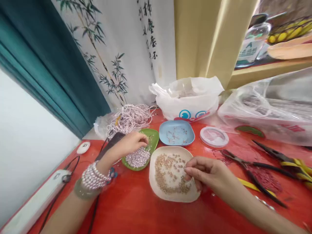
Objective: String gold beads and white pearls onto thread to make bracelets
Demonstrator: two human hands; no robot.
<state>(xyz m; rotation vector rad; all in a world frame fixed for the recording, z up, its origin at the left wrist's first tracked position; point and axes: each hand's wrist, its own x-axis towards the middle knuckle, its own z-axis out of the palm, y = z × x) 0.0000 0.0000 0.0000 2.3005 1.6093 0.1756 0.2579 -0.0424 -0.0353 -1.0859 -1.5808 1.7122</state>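
Observation:
My left hand hovers over the green plate, fingers curled together; what they hold, if anything, is hidden. A heap of pale lilac pearl beads fills the near part of that plate. Strands of pearls and a jade-like bangle circle my left wrist. At the right side of the cream plate, my right hand makes a pinch; anything between the fingertips is too small to name. Small gold beads lie scattered in the cream plate.
Behind stand a blue plate with tiny pieces, a round clear lid, a pile of pearl strands and a white plastic bag. Pliers lie at right. A power strip runs along the left edge.

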